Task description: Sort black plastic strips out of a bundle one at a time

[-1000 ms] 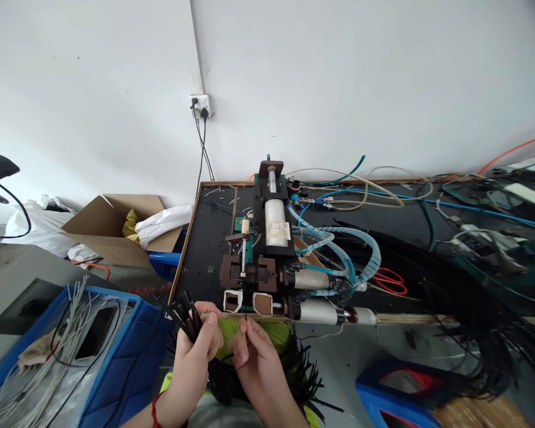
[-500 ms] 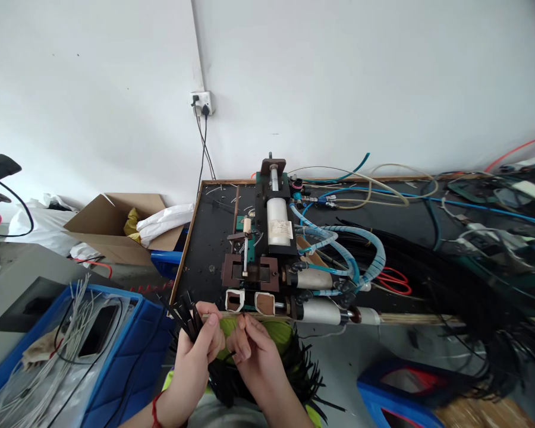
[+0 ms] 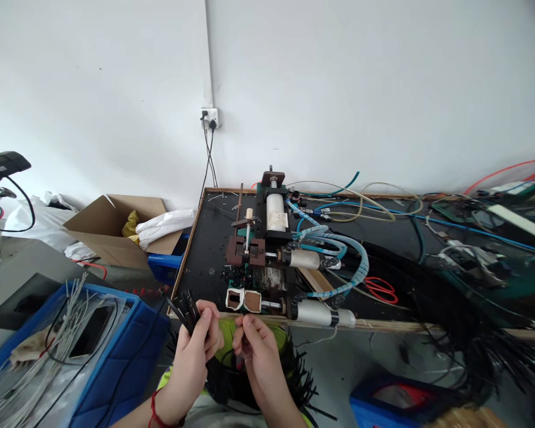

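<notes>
My left hand (image 3: pixel 200 339) is closed around a bundle of thin black cables (image 3: pixel 185 310), whose ends stick up to the left of the fingers. My right hand (image 3: pixel 258 348) is pinched just in front of the bench edge; whatever lies between its fingertips is too small to make out. Directly ahead of both hands, the front clamp pads (image 3: pixel 252 301) of a pneumatic machine lie side by side. Behind them sits a brown metal jaw block (image 3: pixel 246 250), with small black scraps (image 3: pixel 236 274) in the gap. More black cables (image 3: pixel 301 377) lie across my lap.
Air cylinders (image 3: pixel 323 312) and blue hoses (image 3: pixel 361 261) extend right of the clamp. A long black cable bundle (image 3: pixel 428 285) drapes over the bench at right. On the left stand a blue bin (image 3: pixel 129 339) with pale cables and an open cardboard box (image 3: pixel 116 232).
The brown jaw block has slid back from the front clamp, baring black scraps between them. The front pads have come together. My hands stay near the bench edge; the view has shifted slightly.
</notes>
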`<state>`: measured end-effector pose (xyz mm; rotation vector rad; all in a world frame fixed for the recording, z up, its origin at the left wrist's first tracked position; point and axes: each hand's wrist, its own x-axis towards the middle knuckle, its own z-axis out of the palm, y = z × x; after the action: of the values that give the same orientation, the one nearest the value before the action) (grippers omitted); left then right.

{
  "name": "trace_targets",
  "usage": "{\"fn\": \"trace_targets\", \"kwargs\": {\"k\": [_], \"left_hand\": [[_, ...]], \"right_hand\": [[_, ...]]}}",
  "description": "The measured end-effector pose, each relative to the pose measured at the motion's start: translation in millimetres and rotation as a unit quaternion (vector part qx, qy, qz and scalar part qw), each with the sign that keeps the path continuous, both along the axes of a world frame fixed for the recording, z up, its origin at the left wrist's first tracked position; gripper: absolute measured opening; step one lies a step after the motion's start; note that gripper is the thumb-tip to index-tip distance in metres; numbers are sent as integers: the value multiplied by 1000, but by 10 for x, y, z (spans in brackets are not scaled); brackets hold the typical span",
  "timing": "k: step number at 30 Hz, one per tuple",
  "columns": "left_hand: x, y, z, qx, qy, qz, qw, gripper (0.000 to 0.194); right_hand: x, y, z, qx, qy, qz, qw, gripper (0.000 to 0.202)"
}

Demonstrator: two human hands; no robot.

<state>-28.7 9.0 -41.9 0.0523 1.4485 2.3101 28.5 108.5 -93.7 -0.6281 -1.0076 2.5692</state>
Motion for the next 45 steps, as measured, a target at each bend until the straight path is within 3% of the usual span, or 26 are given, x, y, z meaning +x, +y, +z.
{"fn": "trace_targets", "kwargs": {"k": [4, 7, 9, 12, 13, 14, 16, 18, 20, 22, 24, 26, 28, 30, 32, 34, 36, 37, 40, 43, 45], "left_hand": [[-3, -66, 17, 38, 12, -18, 999, 33], [-34, -109, 29, 58, 12, -25, 998, 30], [-56, -128, 48, 73, 15, -28, 997, 29], [-69, -137, 82, 90, 17, -41, 995, 27], [-65, -136, 91, 95, 18, -48, 994, 26], [-59, -132, 97, 99, 17, -55, 993, 25], [-40, -121, 103, 108, 17, -72, 991, 25], [-18, -111, 106, 116, 15, -91, 989, 25], [0, -113, 113, 124, 14, -107, 986, 25], [10, -137, 126, 130, 13, -116, 985, 25], [6, -180, 139, 136, 11, -118, 984, 27], [-10, -234, 148, 141, 11, -111, 984, 28], [-29, -282, 147, 146, 10, -100, 984, 30], [-40, -309, 140, 151, 6, -94, 984, 29], [-33, -308, 132, 157, -3, -103, 982, 28], [-13, -286, 132, 163, -13, -120, 979, 28], [8, -257, 142, 171, -21, -139, 975, 28], [13, -245, 149, 174, -24, -148, 973, 28], [-1, -230, 159, 178, -34, -173, 968, 26], [-35, -245, 126, 175, -39, -193, 965, 26], [-32, -259, 81, 167, -37, -198, 965, 23]], "right_hand": [[226, -53, 13, 89, -30, -3, 996, 45], [654, 104, -83, 261, -134, -79, 953, 46], [1019, 334, -167, 387, -252, -107, 880, 47], [1452, 646, -188, 547, -425, 20, 721, 46], [1514, 685, -145, 581, -439, 42, 684, 47], [1521, 678, -78, 609, -426, 45, 667, 46], [1375, 543, 102, 653, -322, 4, 685, 38], [1078, 319, 267, 686, -156, -3, 711, 21], [758, 110, 329, 698, -22, 67, 712, 26], [532, -16, 243, 672, 28, 144, 726, 34], [448, -45, 27, 637, 13, 176, 751, 34], [477, 0, -252, 621, -22, 167, 766, 34], [556, 74, -502, 620, -56, 149, 768, 34], [637, 135, -640, 619, -87, 140, 767, 33], [687, 160, -620, 623, -97, 139, 764, 36], [690, 148, -459, 612, -62, 167, 770, 61], [642, 110, -231, 571, 2, 242, 784, 80], [604, 86, -124, 543, 28, 288, 789, 81], [477, -2, 55, 494, 38, 368, 787, 49], [410, -90, 2, 478, 8, 354, 804, 10], [410, -143, -91, 443, 0, 327, 835, 6]]}}
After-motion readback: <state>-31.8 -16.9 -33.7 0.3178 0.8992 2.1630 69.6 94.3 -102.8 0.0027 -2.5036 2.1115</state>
